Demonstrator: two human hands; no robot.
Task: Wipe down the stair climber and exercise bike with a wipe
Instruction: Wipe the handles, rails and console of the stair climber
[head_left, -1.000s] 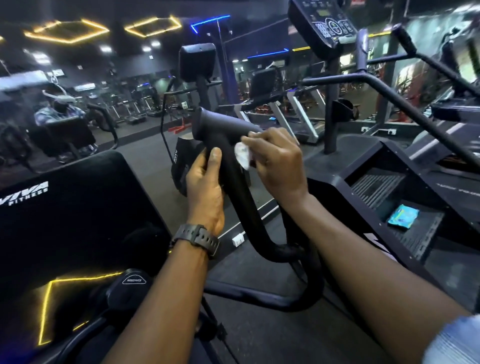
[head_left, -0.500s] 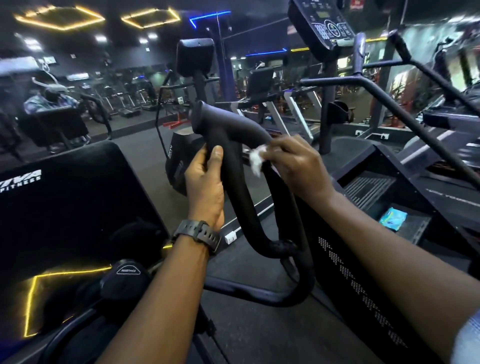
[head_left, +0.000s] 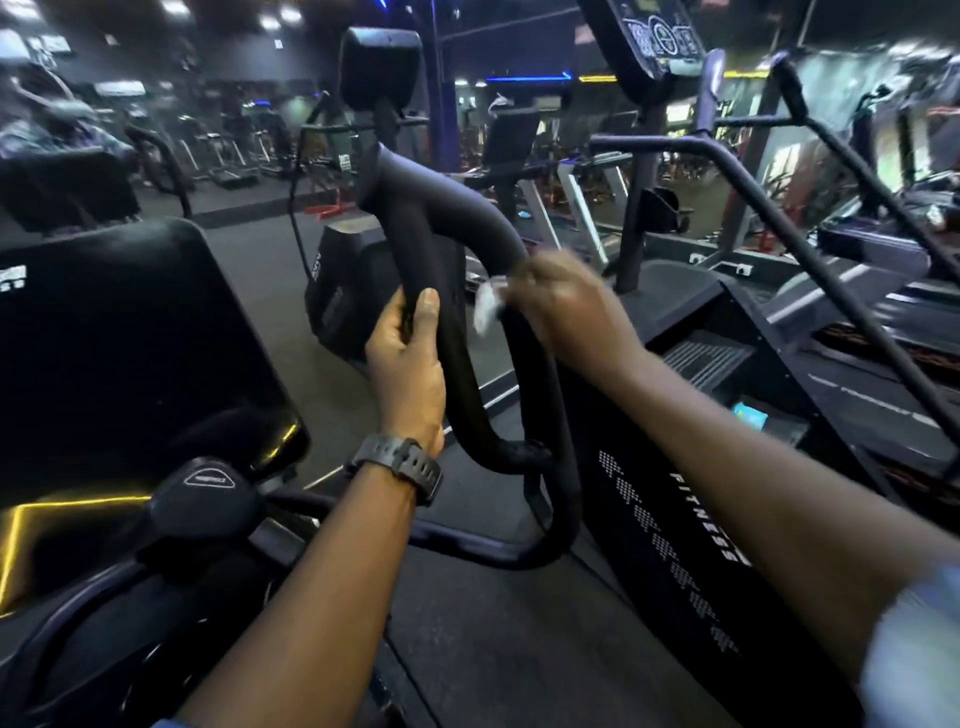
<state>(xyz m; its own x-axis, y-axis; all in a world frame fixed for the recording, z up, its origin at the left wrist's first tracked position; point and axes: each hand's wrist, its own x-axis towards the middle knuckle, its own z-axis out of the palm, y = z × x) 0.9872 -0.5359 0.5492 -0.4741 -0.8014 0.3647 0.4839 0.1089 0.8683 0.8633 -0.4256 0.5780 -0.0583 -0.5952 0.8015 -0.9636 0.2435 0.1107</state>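
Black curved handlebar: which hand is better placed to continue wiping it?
Right hand: it already holds the white wipe against the black curved handlebar. Left hand only grips it.

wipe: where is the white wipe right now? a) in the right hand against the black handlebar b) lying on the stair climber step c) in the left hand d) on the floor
a: the white wipe is pinched in the blurred right hand against the curved handlebar, while the left hand grips the bar's other branch and holds no wipe.
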